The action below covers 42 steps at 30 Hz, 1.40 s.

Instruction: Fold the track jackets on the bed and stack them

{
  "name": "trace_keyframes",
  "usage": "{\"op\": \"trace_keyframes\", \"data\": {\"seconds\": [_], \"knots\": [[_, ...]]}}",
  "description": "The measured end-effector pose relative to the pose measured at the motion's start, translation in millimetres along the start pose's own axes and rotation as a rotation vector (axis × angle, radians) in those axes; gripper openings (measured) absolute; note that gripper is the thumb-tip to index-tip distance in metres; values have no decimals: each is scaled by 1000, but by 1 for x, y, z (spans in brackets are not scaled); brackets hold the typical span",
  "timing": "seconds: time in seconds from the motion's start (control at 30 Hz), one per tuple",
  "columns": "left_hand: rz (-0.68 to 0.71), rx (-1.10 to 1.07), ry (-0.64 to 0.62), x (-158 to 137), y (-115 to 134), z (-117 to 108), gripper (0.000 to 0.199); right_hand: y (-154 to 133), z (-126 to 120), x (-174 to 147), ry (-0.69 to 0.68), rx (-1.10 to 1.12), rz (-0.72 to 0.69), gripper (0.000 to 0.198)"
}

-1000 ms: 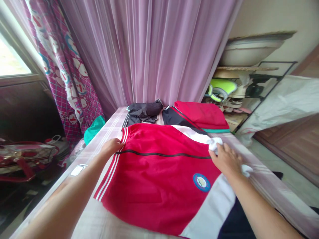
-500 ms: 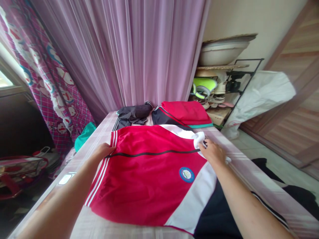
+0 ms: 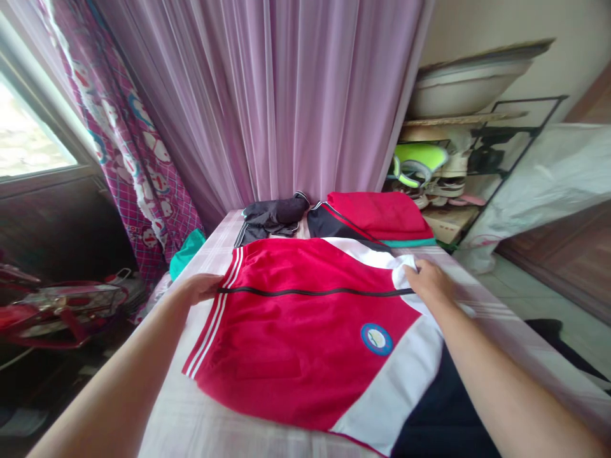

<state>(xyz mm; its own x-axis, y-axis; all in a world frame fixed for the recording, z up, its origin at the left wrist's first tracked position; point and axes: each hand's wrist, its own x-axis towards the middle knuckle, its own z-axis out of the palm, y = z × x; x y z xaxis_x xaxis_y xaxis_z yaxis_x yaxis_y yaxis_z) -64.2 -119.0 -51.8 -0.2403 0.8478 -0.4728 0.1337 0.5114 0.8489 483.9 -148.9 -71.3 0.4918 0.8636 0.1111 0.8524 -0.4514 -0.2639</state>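
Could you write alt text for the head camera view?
A person's left hand and right hand hold a red, white and dark zipped fabric jacket by its striped hem and white collar, respectively, on a pale plaid surface. Folded red cloth lies beyond.

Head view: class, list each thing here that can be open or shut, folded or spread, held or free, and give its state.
Jacket, spread out, badge side up
Zip, closed
Left hand, at the striped hem, grip hard to tell
Right hand, gripping the white collar
Dark garment, loosely folded, rumpled
Red garment, folded
Purple curtain, drawn across
Patterned curtain, gathered aside, window partly uncovered
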Motion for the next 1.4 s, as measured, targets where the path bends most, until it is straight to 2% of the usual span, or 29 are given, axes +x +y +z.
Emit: {"op": "trace_keyframes", "data": {"seconds": [0.1, 0.23, 0.4, 0.53, 0.63, 0.77, 0.9, 0.97, 1.07, 1.17, 1.27, 1.33, 1.4], "knots": [[-54, 30, -50, -5, 3, 3, 27, -2, -2, -8, 67, 35, 4, 46], [-67, 81, -69, -8, 4, 13, 18, -5, -4, -11, 92, 53, 15, 47], [-6, 194, 34, -6, 3, 17, 12, 1, -6, -3, 132, 35, -55, 50], [53, 285, 129, -11, 0, 6, 8, 13, -7, 0, 57, -40, 17, 52], [56, 328, 137, -19, -1, 3, 14, 16, -4, -2, -23, -70, 27, 54], [69, 409, 96, -27, -3, 16, 31, 13, -1, -10, -15, -76, -6, 59], [291, 829, 265, -28, -9, 25, 40, 10, -4, -15, 29, -101, -37, 57], [374, 948, 326, -27, -14, 21, 45, 10, -7, -16, 12, -125, -45, 55], [324, 1052, 300, -29, -19, 12, 46, 8, -10, -17, -9, -179, -67, 52], [303, 1138, 359, -36, -18, 14, 54, -1, -12, -16, 148, -217, -203, 45], [493, 1185, 421, -46, -17, 34, 56, -20, -11, -8, 301, -160, -394, 39], [669, 1209, 385, -49, -20, 53, 50, -38, -8, 0, 309, -87, -472, 36], [758, 1237, 348, -50, -27, 72, 48, -59, -7, 9, 274, -34, -503, 34]]}}
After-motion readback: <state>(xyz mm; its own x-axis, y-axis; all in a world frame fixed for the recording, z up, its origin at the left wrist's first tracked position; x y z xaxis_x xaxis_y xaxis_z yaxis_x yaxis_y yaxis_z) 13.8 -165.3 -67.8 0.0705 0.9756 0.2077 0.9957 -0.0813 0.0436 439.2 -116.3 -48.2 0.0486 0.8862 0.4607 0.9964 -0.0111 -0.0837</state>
